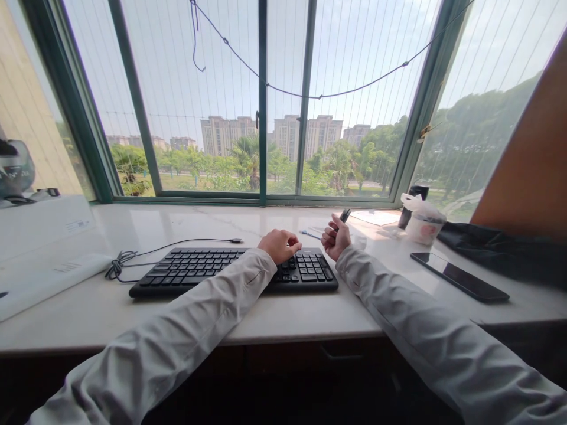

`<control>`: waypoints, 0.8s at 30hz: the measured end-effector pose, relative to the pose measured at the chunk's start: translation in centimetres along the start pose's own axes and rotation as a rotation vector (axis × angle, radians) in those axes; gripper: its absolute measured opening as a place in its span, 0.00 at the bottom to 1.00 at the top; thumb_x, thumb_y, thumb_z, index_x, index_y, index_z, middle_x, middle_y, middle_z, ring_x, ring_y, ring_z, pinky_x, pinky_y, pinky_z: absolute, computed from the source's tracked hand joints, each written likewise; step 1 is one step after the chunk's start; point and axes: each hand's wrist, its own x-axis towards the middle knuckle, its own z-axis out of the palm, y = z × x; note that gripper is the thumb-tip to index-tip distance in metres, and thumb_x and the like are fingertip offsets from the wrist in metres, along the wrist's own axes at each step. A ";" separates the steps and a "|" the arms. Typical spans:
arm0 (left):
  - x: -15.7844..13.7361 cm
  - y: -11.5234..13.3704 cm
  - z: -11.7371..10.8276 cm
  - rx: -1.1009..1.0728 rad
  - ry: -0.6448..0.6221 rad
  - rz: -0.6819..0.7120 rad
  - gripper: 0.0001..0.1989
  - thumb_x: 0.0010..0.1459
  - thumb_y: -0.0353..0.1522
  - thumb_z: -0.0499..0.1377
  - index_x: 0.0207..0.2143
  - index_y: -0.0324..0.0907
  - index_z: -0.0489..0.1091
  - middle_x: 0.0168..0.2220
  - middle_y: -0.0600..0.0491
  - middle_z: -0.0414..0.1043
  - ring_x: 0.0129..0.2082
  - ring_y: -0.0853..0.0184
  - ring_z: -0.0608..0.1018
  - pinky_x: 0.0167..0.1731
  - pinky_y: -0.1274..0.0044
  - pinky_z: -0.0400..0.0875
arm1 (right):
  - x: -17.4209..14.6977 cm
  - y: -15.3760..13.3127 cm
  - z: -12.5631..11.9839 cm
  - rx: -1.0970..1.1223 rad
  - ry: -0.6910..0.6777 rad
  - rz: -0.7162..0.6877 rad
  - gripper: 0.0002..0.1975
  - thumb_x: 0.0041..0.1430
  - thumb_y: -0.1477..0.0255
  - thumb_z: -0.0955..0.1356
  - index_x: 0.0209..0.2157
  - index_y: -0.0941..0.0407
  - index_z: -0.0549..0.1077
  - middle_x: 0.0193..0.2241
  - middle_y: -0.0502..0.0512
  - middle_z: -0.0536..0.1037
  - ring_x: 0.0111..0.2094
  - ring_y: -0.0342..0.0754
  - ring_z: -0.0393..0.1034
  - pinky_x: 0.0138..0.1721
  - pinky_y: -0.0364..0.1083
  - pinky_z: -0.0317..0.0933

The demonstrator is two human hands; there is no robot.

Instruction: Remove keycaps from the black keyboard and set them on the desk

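A black full-size keyboard lies on the white countertop, its cable coiled at the left and its USB plug resting behind it. My left hand is over the keyboard, just left of the number pad, with fingers curled toward the thumb. Whether anything small sits in that pinch is hidden. Beyond the keyboard's right end, my right hand is closed around a short black stick-like object, its top poking up past the thumb. Thin blue-and-white sticks lie between the hands, farther back.
A black phone lies at the right, near a dark cloth. Behind it are a tied plastic bag with a cup, a dark bottle and paper. A white box stands left. The window is behind.
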 end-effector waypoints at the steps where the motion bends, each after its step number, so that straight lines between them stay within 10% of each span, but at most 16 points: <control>1: 0.0 0.0 0.0 0.004 -0.001 0.000 0.13 0.54 0.41 0.56 0.30 0.46 0.78 0.31 0.54 0.78 0.32 0.65 0.77 0.36 0.76 0.67 | 0.0 0.2 -0.1 0.009 0.010 0.003 0.21 0.58 0.64 0.66 0.21 0.53 0.49 0.08 0.37 0.46 0.10 0.35 0.35 0.08 0.39 0.34; 24: -0.2 0.3 -0.1 0.043 -0.016 0.005 0.12 0.54 0.41 0.56 0.31 0.47 0.78 0.31 0.55 0.78 0.32 0.65 0.77 0.35 0.76 0.68 | -0.8 1.1 0.4 -0.164 -0.079 -0.129 0.21 0.54 0.60 0.66 0.19 0.52 0.50 0.08 0.39 0.47 0.10 0.37 0.38 0.10 0.40 0.41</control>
